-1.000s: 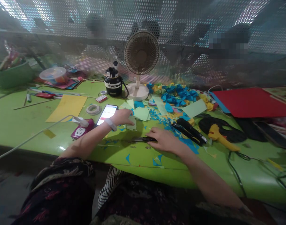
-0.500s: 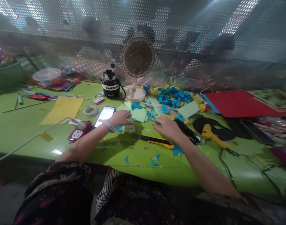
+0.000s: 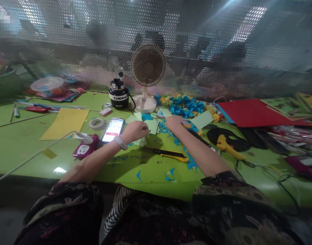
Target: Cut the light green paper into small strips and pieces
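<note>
Just left of the middle of the frame, the left hand (image 3: 135, 130), with a white band on its wrist, lies on a small stack of pale green paper squares (image 3: 142, 141). Its fingers are curled over the top edge and grip the stack. The squares are flat, light mint in colour and loosely piled, so their corners fan out a little, and they rest on the glossy green table (image 3: 25, 149). The right hand (image 3: 173, 121) reaches further up the frame, palm down, over more pale green and blue paper pieces (image 3: 153, 124). Its fingertips are hidden among the sheets, so I cannot tell whether it grasps anything. Below the two hands, near the centre of the frame, lies a black and yellow cutting tool (image 3: 171, 154) (touched by neither hand) among small blue paper offcuts (image 3: 170, 176). Left of the left hand lies a phone (image 3: 112, 129) with a lit screen. Further left are a roll of tape (image 3: 96, 123), a magenta power strip (image 3: 82, 149) and a yellow sheet (image 3: 66, 123). Towards the top centre stand a small desk fan (image 3: 147, 68) and a black jug (image 3: 118, 97). To their right is a heap of folded blue and yellow paper (image 3: 185, 103). At the right side are a red sheet (image 3: 253, 112) and a yellow glue gun (image 3: 229, 147).
</note>
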`<action>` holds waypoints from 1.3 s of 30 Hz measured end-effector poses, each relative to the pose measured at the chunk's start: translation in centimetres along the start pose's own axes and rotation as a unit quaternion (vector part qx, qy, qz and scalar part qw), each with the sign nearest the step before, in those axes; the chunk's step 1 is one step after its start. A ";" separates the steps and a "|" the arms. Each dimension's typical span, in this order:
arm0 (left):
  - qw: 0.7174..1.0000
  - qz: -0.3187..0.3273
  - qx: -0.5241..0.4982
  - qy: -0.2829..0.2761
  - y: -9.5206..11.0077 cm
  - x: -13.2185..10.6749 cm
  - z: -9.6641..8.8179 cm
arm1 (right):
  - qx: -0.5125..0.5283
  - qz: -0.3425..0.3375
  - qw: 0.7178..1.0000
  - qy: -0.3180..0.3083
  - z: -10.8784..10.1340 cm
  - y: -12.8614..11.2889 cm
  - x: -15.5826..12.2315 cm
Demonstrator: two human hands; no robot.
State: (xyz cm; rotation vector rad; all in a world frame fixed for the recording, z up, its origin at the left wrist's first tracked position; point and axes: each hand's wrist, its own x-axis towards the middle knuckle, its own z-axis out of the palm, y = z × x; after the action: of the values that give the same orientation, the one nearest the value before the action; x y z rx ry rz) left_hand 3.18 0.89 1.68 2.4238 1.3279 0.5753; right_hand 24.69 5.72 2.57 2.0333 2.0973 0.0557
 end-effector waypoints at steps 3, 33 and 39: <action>0.999 0.006 -0.045 0.016 0.0 0.1 0.1 | 0.006 0.040 0.999 0.026 -0.3 0.6 0.1; 0.758 -0.081 -0.621 -0.182 3.9 -1.9 4.1 | 0.542 -0.129 0.780 0.285 2.9 1.3 -11.0; 0.722 -0.140 -0.655 -0.174 4.1 -2.0 3.3 | 0.594 -0.120 0.761 0.233 3.2 1.0 -10.9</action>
State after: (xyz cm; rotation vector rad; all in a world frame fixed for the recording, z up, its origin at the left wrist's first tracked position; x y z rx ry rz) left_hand 6.82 -3.17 0.28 1.0332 0.6372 0.6051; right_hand 26.44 -5.46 1.07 2.3973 3.1720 -1.2511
